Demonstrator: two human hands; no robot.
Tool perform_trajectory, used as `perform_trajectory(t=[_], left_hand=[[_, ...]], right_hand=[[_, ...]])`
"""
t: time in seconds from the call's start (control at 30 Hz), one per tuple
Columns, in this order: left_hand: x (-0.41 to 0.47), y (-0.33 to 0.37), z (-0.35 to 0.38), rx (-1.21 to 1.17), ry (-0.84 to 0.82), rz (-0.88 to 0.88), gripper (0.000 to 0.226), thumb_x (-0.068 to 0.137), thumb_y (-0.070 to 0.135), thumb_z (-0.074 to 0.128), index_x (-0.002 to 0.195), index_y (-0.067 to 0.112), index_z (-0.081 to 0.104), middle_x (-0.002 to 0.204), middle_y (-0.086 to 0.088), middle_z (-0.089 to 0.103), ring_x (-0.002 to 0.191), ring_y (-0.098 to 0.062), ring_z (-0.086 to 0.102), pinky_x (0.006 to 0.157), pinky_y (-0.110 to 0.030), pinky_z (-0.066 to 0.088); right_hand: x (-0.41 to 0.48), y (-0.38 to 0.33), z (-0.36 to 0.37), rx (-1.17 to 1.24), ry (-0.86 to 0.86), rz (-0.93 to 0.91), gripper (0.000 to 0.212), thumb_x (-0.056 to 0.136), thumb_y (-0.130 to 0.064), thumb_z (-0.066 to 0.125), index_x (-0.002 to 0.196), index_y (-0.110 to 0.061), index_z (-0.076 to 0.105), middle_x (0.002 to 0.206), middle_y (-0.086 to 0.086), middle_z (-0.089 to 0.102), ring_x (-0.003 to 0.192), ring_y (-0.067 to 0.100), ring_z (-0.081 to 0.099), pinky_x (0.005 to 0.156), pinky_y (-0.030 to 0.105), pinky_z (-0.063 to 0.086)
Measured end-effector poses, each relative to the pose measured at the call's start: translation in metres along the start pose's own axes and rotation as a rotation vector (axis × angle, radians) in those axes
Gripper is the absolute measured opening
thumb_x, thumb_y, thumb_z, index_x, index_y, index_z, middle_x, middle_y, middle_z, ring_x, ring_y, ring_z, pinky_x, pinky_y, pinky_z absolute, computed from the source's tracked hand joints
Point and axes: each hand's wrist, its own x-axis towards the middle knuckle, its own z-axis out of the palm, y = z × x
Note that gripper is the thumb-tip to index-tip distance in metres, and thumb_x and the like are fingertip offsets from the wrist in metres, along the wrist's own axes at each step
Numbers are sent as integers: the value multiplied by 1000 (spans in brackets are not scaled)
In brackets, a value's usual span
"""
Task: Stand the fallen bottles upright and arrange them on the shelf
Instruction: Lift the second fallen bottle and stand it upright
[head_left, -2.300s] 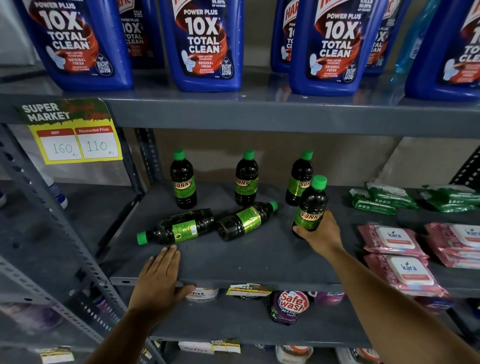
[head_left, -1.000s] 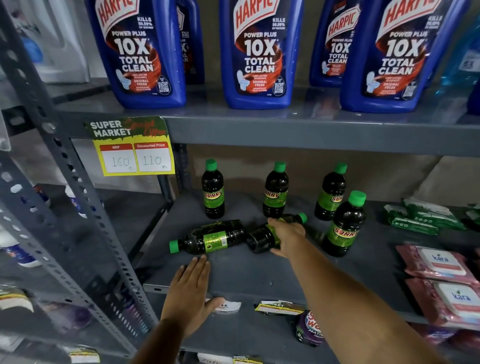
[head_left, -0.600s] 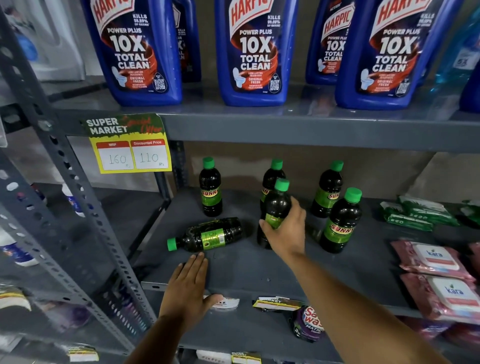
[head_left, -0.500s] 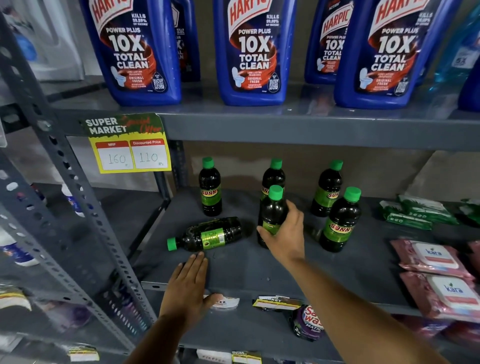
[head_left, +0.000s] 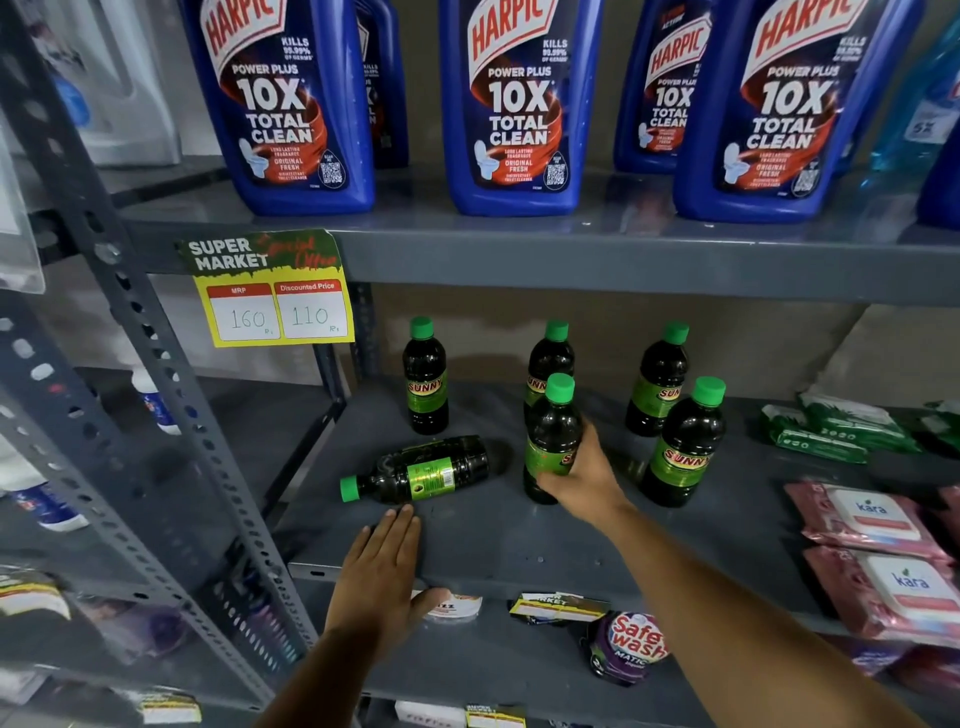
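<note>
right hand (head_left: 582, 480) wrapped round upright bottle (head_left: 551, 441), frame centre | left hand (head_left: 382, 569) flat, fingers together, on shelf (head_left: 519, 545) edge | fallen bottle (head_left: 415, 472) left of centre | risk: quick release could tip the bottle into neighbours

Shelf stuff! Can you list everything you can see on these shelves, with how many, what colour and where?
Upright small bottles: five, dark with green caps, middle shelf; one is held.
Fallen bottle: one, dark with a green cap, lying on its side at the front left of the middle shelf.
Big cleaner bottles: at least four, blue, top shelf.
Price tag: one, yellow and green, on the top shelf's edge.
Wipes packs: several, pink, middle shelf on the right.
Green packs: a few, behind the pink ones.
Purple pack: one, lower shelf.
Left hand: flat on the shelf's front edge.
Right hand: gripping the held bottle.
</note>
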Motion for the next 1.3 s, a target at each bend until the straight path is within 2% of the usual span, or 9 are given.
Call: perform_trajectory(t=[0.17,0.3,0.47,0.6,0.7,0.87,0.97,1.13,1.3], left_hand=[[-2,1,-3,14,8,5,89,83,71,25,135,2,47,141,-15,48,129,-29,45,102,-49,36],[-1,1,-3,3,9,-1,89,82,72,28,134,2,48,141,-14,49,129,-29,46,102,-49,37],[-1,1,-2,0,22,3,93,82,74,22,145,6,26,154,-10,20,142,-27,21,113,-46,17],[0,2,-1,-30,1,-14,95,81,76,21,145,5,28,154,-11,25,141,-27,22,112,-46,17],[0,-1,3,-16,-2,-1,100,76,79,6,149,11,0,154,-4,-11,144,-21,-7,114,-38,-5],[1,0,1,-47,23,4,100,77,77,14,148,7,13,158,-9,9,145,-25,5,115,-42,1],[-2,-3,3,-33,-2,8,104,73,81,3,149,10,3,159,-8,-3,145,-23,-8,115,-39,-6],[-15,-25,7,-128,28,-210,117,68,88,0,148,3,8,159,-16,1,145,-28,-5,117,-42,1],[-11,-55,4,-108,-30,-269,128,60,95,8,147,1,1,158,-19,-2,145,-29,-4,115,-42,3]], right_hand=[[-2,-6,2,-49,108,-22,97,53,-30,90,132,-23,35,125,-3,51,116,14,48,96,34,43],[-6,4,1,-8,-7,37,86,63,-20,87,127,-32,31,112,-11,58,107,12,59,76,18,44],[-9,10,-2,-67,-38,49,87,58,-27,91,125,-26,35,117,-7,54,109,13,55,90,31,45],[-10,15,-5,-131,-20,82,71,62,-29,90,112,-30,39,107,-9,56,101,13,55,81,28,42],[-11,14,-3,-133,-22,92,69,63,-28,89,112,-29,40,109,-6,57,103,15,56,82,28,42],[-17,11,-4,-118,-5,80,82,60,-32,90,124,-22,40,120,-3,55,118,20,54,90,34,44],[-35,6,-3,-202,177,-20,99,59,-42,87,140,-17,35,131,4,46,126,21,41,103,45,41],[-65,10,14,-502,344,-502,56,72,-36,76,116,-10,54,108,10,52,100,28,49,85,46,47],[-58,-23,42,-556,36,-735,43,74,-27,78,112,-10,66,107,9,61,103,20,53,87,37,51]])
